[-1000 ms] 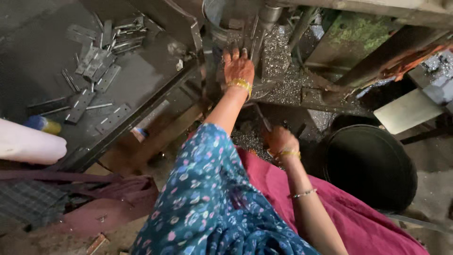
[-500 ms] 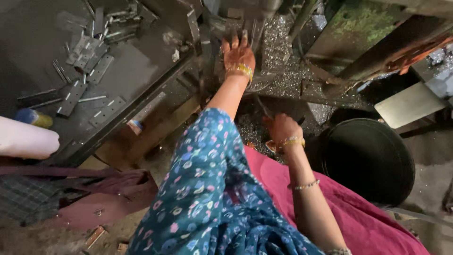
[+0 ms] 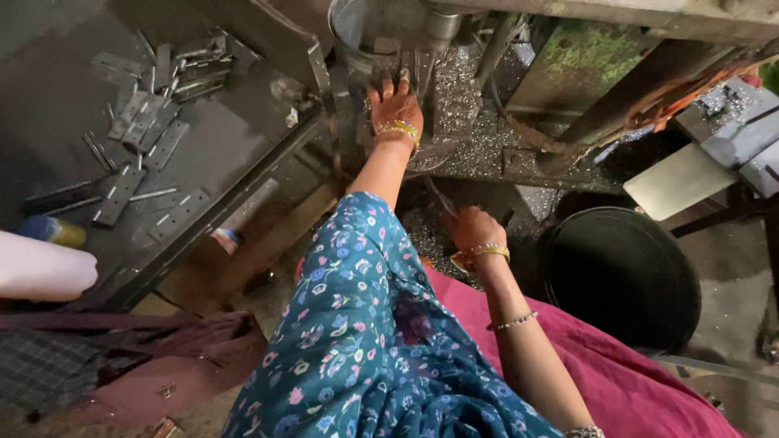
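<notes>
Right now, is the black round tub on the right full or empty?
Empty, it seems: the black round tub shows only a dark bare inside, with no parts visible. Its depth is unclear.

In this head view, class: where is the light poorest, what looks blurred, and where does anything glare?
Head view: darkest under the machine around the left hand; the tub is nearly black; the pale sleeve at the left edge is overexposed and soft; metal chips glint; the right hand and strips are fairly sharp.

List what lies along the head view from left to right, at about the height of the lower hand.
Another person's pale sleeve → flat metal hinge plates on the dark tray → floral blue sleeve → right hand → round black tub.
</notes>
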Tool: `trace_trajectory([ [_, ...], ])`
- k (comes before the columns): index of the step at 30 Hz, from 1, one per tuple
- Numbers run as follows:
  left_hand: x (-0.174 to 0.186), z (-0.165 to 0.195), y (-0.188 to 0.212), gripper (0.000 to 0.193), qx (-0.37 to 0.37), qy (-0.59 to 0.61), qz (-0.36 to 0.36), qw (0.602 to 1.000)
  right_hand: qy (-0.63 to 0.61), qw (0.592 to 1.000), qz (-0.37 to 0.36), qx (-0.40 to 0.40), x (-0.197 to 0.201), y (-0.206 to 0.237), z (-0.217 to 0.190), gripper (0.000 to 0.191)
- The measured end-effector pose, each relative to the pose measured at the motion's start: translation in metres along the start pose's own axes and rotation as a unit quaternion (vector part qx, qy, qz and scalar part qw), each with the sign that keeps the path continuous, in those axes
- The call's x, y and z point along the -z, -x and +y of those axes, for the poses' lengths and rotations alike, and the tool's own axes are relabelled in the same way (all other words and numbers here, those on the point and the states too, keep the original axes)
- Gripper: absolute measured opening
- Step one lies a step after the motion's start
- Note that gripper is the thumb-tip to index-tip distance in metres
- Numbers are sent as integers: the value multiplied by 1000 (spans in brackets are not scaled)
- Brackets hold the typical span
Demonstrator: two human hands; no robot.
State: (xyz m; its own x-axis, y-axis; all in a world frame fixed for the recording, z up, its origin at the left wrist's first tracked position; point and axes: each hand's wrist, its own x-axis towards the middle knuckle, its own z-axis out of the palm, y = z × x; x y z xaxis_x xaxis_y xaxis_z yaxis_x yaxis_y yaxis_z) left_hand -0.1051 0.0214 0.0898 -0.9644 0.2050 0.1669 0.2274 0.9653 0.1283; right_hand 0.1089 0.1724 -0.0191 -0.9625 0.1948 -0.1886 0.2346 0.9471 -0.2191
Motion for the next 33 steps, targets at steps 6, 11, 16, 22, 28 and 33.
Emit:
trace_trajectory([
  [6, 6, -3, -5, 40, -11, -19, 30, 999, -124, 992, 15, -26, -37, 15, 1, 47],
  [11, 5, -5, 5, 40, -23, -20, 38, 999, -58, 997, -28, -47, -5, 9, -11, 49],
  [16, -9, -21, 65, 53, -90, 31, 77, 992, -11, 1000, 18, 15, 40, 5, -21, 35],
  [22, -7, -35, 90, 29, -258, 37, 168, 951, -48, 998, -9, 28, 46, 8, -27, 35],
  [28, 5, 19, 39, 17, -85, -19, 106, 991, -65, 997, -27, 11, 35, -5, -16, 38],
  [33, -11, 18, 51, 25, 5, 61, 96, 994, -45, 998, 0, 52, 26, -5, -12, 41],
])
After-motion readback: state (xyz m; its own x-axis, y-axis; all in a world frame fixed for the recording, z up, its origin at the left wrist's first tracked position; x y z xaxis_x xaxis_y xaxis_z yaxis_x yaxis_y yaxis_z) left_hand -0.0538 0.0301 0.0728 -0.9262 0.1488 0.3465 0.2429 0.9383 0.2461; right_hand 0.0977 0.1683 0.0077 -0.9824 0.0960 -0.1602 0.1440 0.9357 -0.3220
